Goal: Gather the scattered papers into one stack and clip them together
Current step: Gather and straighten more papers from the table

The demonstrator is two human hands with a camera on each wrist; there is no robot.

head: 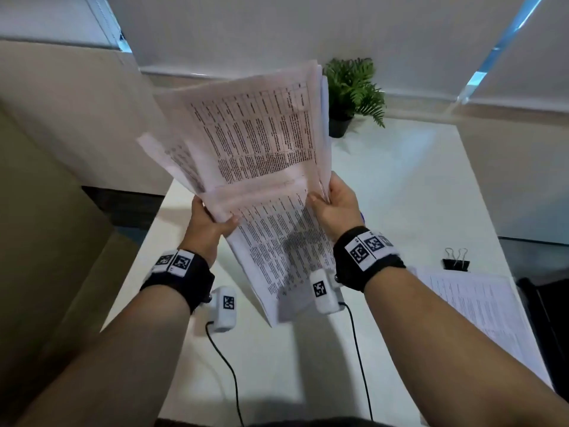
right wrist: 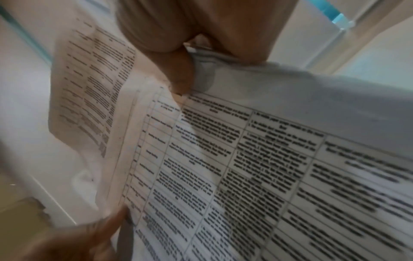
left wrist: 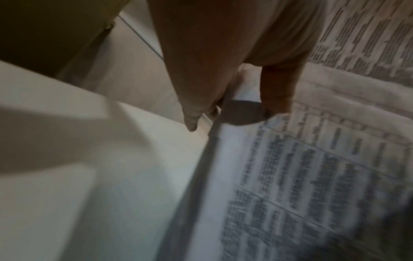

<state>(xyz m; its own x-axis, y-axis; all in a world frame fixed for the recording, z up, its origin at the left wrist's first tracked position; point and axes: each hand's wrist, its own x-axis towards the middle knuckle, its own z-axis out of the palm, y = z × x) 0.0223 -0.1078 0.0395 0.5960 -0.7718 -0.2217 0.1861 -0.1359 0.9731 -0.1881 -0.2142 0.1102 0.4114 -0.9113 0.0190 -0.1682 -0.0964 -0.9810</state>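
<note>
Both hands hold a bundle of printed papers (head: 246, 143) up in the air above the white worktop (head: 400, 192). The left hand (head: 209, 223) grasps the bundle's near left corner, thumb on top and fingers underneath. The right hand (head: 335, 208) grasps the near right edge, its thumb pressed on the printed face. The sheets are fanned and uneven, their edges not lined up, and the lowest sheet hangs down between the two wrists toward the person. The wrist views show the table print on the pages, blurred, with each thumb pinching the paper.

More papers (head: 480, 309) lie flat on the worktop at the near right, partly hidden by the right forearm. A black binder clip (head: 456, 262) sits just beyond them, apart from the hands. A small potted plant (head: 354, 90) stands at the far edge of the worktop.
</note>
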